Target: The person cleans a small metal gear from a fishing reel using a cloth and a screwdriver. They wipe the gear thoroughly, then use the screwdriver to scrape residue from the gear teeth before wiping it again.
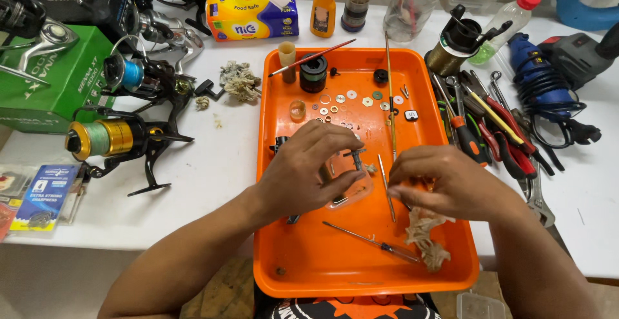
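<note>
Head view: over the orange tray on the white bench, the left hand has its grip clenched on a small metal part. The right hand pinches a dirty rag, beside a thin screwdriver.

Small grey metal part upright above clear dish; soiled rag dangling.

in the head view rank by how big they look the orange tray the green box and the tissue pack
1. orange tray, by far the largest.
2. green box, partly cut off at the left edge.
3. tissue pack, smallest, though it sits farther from the camera.
</note>
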